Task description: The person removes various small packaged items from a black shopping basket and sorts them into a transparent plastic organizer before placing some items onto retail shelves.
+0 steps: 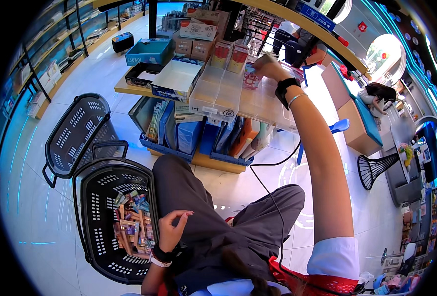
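Observation:
My right hand [269, 68] reaches out to the display shelf, its fingers at the upper edge of a pink printed packet [252, 78]. The packet stands upright in a clear plastic tray [264, 100], and the hand covers part of it. Beside it is a second clear tray [214, 90] with two red-and-yellow boxes [229, 57] at its back. Over my left thigh, my left hand [173, 228] holds nothing, thumb and forefinger slightly apart. Just left of that hand, a black shopping basket [96, 207] contains many small packaged items [135, 225].
A second dark basket [76, 135] stands on the floor. Open cartons, a white one [177, 76] and a teal one [150, 51], share the shelf. Bins below hold folders [189, 135]. A black cable [268, 192] crosses my lap. Other people [377, 96] are farther back.

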Action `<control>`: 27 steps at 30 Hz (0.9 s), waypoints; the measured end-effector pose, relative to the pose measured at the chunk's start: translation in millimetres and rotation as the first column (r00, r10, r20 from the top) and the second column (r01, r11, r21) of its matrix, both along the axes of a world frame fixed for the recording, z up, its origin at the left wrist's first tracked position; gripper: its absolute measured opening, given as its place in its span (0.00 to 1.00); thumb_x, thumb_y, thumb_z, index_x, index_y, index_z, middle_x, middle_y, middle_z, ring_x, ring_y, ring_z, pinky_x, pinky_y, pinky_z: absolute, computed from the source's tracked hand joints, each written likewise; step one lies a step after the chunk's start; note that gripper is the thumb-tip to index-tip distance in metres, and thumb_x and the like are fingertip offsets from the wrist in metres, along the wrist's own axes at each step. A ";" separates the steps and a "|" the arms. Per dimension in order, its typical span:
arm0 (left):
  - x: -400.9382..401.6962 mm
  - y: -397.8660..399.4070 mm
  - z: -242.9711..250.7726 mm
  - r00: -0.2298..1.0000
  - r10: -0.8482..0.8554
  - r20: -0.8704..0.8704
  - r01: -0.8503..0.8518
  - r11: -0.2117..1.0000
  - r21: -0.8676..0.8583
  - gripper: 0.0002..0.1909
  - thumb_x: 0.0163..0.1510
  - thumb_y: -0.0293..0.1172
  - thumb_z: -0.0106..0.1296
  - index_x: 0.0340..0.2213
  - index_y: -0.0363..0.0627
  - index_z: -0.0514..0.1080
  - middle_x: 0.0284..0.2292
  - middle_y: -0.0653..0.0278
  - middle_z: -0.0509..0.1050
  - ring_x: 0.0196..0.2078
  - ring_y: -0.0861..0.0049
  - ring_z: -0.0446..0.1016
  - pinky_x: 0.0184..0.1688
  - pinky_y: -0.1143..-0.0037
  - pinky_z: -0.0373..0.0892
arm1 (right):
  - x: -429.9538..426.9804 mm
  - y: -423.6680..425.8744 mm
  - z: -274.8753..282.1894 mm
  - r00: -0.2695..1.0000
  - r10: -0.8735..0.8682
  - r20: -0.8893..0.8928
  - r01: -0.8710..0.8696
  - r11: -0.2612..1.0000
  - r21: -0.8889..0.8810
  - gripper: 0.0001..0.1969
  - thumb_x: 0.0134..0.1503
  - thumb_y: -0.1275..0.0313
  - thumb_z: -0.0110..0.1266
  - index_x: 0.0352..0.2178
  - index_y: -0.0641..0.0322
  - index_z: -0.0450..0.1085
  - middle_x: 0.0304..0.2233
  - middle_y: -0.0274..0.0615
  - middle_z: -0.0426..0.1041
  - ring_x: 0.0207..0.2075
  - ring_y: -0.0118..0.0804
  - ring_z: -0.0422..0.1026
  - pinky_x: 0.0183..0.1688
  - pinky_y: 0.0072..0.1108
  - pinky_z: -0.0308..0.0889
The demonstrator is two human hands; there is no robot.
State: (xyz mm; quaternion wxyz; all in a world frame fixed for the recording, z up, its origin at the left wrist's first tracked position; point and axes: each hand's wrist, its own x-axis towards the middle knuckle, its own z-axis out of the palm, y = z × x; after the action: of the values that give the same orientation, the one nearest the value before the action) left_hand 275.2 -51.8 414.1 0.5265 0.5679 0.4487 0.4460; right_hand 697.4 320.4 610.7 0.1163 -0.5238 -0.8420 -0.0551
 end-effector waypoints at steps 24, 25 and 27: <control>-14.1 38.2 22.5 0.984 -0.142 -0.107 0.144 0.990 0.013 0.34 0.53 0.25 0.50 0.58 0.42 0.48 0.28 0.58 0.77 0.31 0.74 0.77 0.37 0.77 0.71 | -161.9 -122.1 34.5 0.960 0.101 -0.261 0.080 0.794 0.603 0.32 0.49 0.72 0.55 0.56 0.57 0.54 0.47 0.54 0.62 0.46 0.52 0.67 0.43 0.32 0.67; -25.5 53.0 40.1 0.961 -0.223 -0.165 0.215 0.975 -0.063 0.39 0.53 0.25 0.51 0.60 0.43 0.42 0.27 0.58 0.77 0.29 0.74 0.77 0.35 0.76 0.71 | -182.2 -149.9 43.7 0.916 0.282 -0.286 -0.065 0.807 0.587 0.32 0.49 0.71 0.56 0.56 0.57 0.55 0.47 0.51 0.63 0.45 0.50 0.68 0.42 0.31 0.67; -35.0 82.8 68.9 0.910 -0.190 -0.368 0.208 0.978 0.010 0.41 0.53 0.26 0.50 0.62 0.48 0.38 0.24 0.61 0.75 0.26 0.79 0.74 0.31 0.78 0.70 | -188.7 -184.2 50.3 0.894 0.248 -0.373 -0.045 0.878 0.476 0.26 0.50 0.69 0.57 0.51 0.59 0.61 0.41 0.48 0.68 0.41 0.47 0.70 0.40 0.30 0.68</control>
State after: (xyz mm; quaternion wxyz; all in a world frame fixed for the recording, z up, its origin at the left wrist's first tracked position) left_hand 240.2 31.1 483.0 0.4626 0.6964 0.4672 0.2877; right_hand 508.8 136.2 661.0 0.4191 -0.4143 -0.7979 -0.1269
